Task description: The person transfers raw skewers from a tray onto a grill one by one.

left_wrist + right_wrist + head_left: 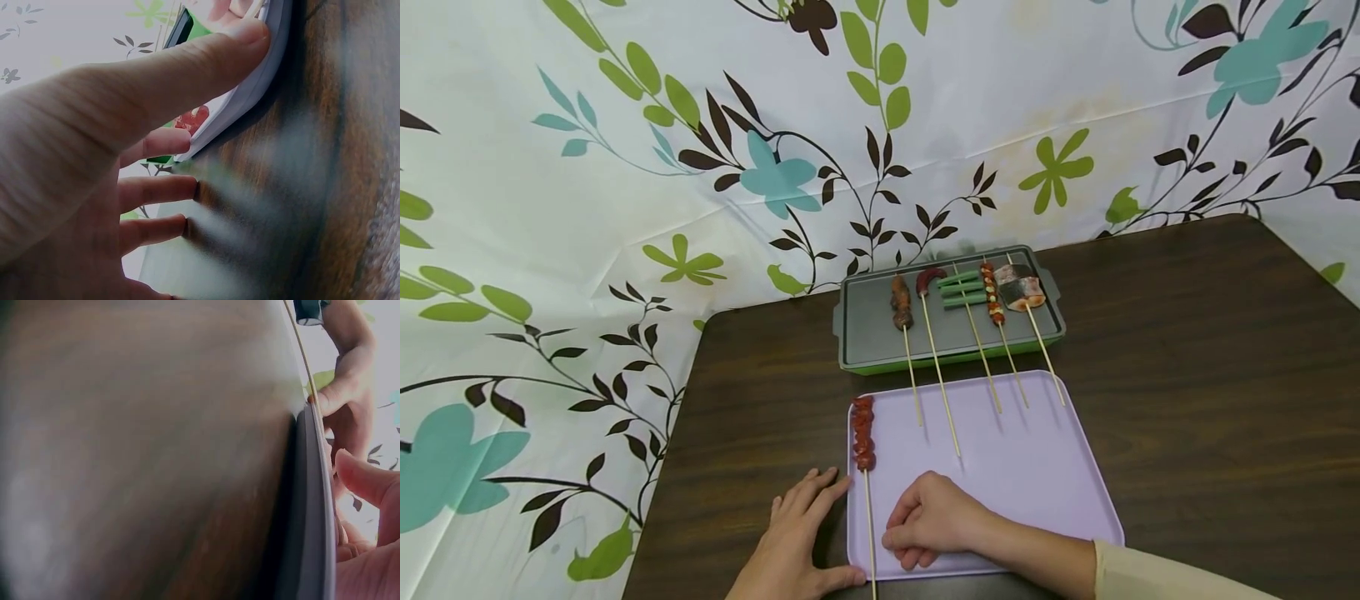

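Observation:
A skewer of red pieces [864,433] lies along the left side of a lilac tray [1015,467], its bare stick [870,525] running past the near edge. My left hand [797,533] is spread at the tray's left corner, thumb by the stick, forefinger at the rim. In the left wrist view, the thumb [206,59] reaches over the tray's edge while the other fingers point toward the dark table. Just right of the stick, my right hand [936,521] hovers over the tray with loosely bent fingers and nothing visible in them. Its thumb [362,478] stands apart from the fingers in the right wrist view.
Behind the tray stands a grey grill plate [872,333] on a green base. Several skewers lie across it, including green stalks [962,289] and a fish-like piece [1021,289], sticks reaching over the tray. A patterned cloth [625,167] hangs behind the wooden table [1187,350].

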Demonstrator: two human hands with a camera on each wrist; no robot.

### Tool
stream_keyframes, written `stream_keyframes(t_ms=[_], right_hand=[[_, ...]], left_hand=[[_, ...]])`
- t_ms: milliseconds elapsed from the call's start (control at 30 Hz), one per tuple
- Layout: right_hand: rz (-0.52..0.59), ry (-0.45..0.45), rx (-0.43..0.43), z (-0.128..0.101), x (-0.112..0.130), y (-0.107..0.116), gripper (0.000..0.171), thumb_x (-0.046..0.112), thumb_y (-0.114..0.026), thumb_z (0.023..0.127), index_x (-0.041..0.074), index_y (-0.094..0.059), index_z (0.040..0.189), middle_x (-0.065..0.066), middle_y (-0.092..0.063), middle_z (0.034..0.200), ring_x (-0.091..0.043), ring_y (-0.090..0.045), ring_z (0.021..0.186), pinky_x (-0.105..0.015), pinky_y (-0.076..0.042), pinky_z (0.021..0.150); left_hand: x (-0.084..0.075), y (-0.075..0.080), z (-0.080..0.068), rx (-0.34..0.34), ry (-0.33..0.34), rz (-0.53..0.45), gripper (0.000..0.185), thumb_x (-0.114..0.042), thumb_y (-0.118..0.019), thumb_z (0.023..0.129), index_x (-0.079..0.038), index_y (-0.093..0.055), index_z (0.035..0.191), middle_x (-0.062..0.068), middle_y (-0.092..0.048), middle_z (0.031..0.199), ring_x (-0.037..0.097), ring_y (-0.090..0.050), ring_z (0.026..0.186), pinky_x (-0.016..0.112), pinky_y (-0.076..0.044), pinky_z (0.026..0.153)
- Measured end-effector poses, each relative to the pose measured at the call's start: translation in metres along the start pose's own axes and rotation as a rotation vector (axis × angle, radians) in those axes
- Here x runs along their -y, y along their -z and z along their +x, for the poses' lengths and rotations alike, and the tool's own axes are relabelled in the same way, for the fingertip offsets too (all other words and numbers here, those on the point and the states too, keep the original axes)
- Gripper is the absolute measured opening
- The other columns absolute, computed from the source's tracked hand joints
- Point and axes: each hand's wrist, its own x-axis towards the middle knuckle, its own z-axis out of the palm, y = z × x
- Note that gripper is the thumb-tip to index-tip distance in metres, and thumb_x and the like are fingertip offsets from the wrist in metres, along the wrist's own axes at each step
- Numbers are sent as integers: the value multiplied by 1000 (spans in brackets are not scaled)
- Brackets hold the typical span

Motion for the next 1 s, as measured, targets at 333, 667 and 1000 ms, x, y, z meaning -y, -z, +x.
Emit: stream_keyframes(t_ms=[333,667,1000], right_hand=[[-47,23,-26,4,0,-12,12,7,-79,80,6,-70,72,-7,-66,57,-16,-66,49,-27,-52,43],[-70,33,-47,8,0,-20,11,3,-80,77,7,-70,72,-5,-67,57,-19,-67,50,-29,-53,44],[-51,28,-48,7,-2,-18,9,-2,-74,75,4,-69,72,-6,-67,57,-14,-65,50,-24,-51,45]], left_hand=[[-1,-1,0,-5,-8,-10,99,-76,-72,64,-27,-46,146,6,-44,147,39,-34,137,81,-27,90],[-1,1,1,1,3,-12,99,-74,-74,63,-24,-47,145,6,-44,146,40,-33,138,81,-25,91],[-1,0,1,15,13,-12,100,-71,-76,63,-25,-46,146,6,-43,147,39,-32,139,80,-25,92]])
